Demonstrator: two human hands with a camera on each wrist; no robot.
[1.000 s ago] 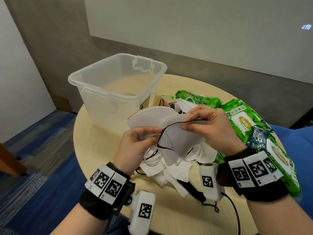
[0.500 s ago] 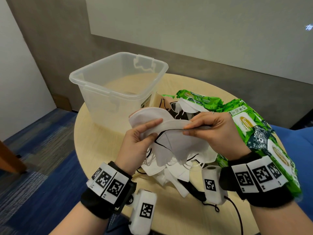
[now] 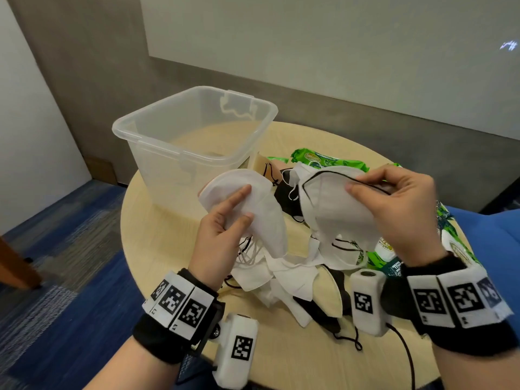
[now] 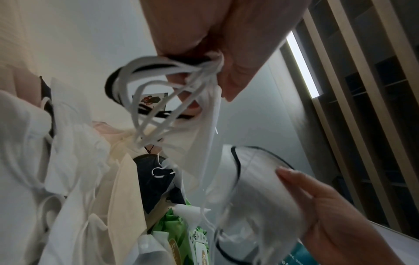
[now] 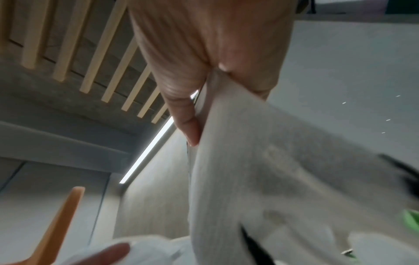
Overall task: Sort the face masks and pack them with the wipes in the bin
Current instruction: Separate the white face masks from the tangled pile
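My left hand (image 3: pixel 225 229) grips a stack of white masks (image 3: pixel 253 206) above the round table, their ear loops (image 4: pixel 163 86) bunched in the palm. My right hand (image 3: pixel 394 204) pinches a white mask with black edging (image 3: pixel 332 204), held apart to the right of the stack. Below both hands lies a loose pile of white, cream and black masks (image 3: pixel 292 277). Green wipe packs (image 3: pixel 329 161) lie behind and to the right of the pile. The clear plastic bin (image 3: pixel 197 136) stands empty at the back left of the table.
The round wooden table (image 3: pixel 157 226) ends close to my wrists in front. A blue seat (image 3: pixel 489 229) is at the right, blue carpet (image 3: pixel 56 249) at the left. A brown wooden furniture piece (image 3: pixel 14 268) shows at the far left edge.
My right hand has pulled the black-edged mask away to the right, off the stack. The left hand keeps the white stack, its index finger now stretched over it.
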